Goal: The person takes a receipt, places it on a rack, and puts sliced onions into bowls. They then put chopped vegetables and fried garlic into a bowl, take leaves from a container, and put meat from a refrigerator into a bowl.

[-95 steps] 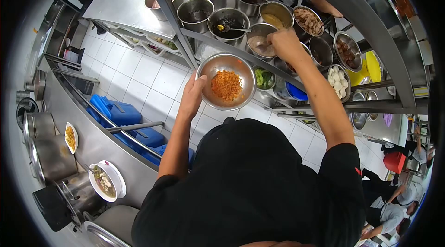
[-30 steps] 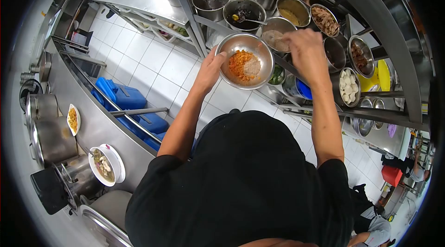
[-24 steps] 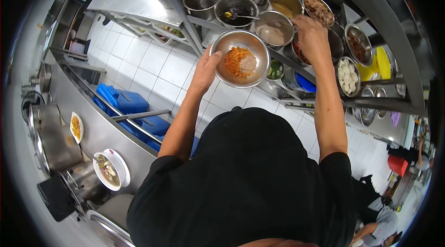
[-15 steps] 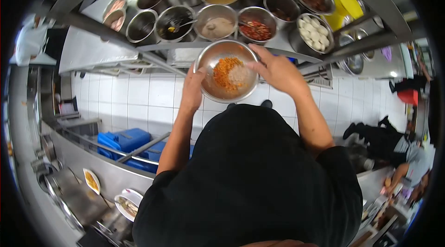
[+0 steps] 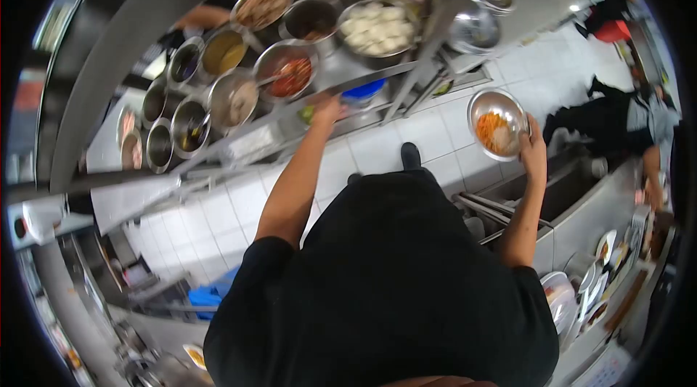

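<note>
My right hand (image 5: 534, 146) grips the rim of a steel mixing bowl (image 5: 475, 106), out to my right above the floor. Inside the bowl lie an orange shredded or chopped food (image 5: 491, 125) and a pale beige heap (image 5: 499, 141). At the edge of the steel shelf, below a pot of red chillies (image 5: 293, 76), is my left hand (image 5: 328, 109). Its fingers are blurred and partly hidden, so their grip does not show. Beside it are something green (image 5: 306, 115) and a blue-lidded container (image 5: 364, 89) on the lower level.
Several steel pots line the shelf, including one of white balls (image 5: 377, 30) and one of beige paste (image 5: 234, 100). A slanting metal post (image 5: 443, 17) stands at the shelf's right. Behind on the right is a steel counter (image 5: 573, 223) with dishes; a person (image 5: 624, 118) stands beyond.
My left hand has let go of the bowl and moved to the shelf edge. The bowl has swung right in my right hand alone. The view has turned to the right.
</note>
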Tool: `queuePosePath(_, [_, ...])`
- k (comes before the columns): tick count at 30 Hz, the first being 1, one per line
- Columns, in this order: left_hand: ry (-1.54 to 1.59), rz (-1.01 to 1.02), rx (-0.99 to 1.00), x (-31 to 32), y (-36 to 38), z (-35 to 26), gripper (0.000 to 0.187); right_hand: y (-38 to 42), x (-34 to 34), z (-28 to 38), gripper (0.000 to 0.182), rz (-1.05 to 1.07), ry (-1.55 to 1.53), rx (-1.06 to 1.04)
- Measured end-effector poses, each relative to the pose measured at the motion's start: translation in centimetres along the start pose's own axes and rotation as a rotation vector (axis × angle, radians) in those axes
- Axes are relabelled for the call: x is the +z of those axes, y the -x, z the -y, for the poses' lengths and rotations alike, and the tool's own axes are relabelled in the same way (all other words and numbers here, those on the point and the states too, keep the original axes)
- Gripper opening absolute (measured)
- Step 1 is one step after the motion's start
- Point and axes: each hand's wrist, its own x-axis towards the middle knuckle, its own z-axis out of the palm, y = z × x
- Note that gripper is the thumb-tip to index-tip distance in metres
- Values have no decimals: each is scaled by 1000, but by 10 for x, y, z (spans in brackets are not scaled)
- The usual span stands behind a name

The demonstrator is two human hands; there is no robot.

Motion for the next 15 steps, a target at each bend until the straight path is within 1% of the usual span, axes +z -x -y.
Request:
queuePosePath(1, [-12,-31,47,3,-17,5,57,-6,-16,-5,53,-68,-28,110])
queuePosePath(2, [-19,-67,98,5,-25,8,55,-23,-24,-4,55,-149,-50,124])
queuePosePath(4, [2,-73,-48,9,-35,6,50,-69,-41,-14,58,-270,-97,161])
queuePosePath(6, [9,-205,29,23,-34,5,43,-128,-48,-29,62,-330,-147,207])
queuePosePath(8, [98,-274,0,34,-30,-6,34,-193,-55,-43,65,-338,-195,232])
queuePosePath(9, [152,-318,-21,35,-31,0,30,-223,-54,-47,67,-326,-214,242])
queuePosePath(10, [199,-335,0,31,-43,14,29,-252,-52,-51,68,-304,-243,246])
queuePosePath(13, [95,-476,65,67,-19,-5,34,-338,-57,-66,71,-267,-304,253])
queuePosePath(15, [82,-512,70,79,-18,-13,31,-385,-56,-78,72,-240,-308,255])
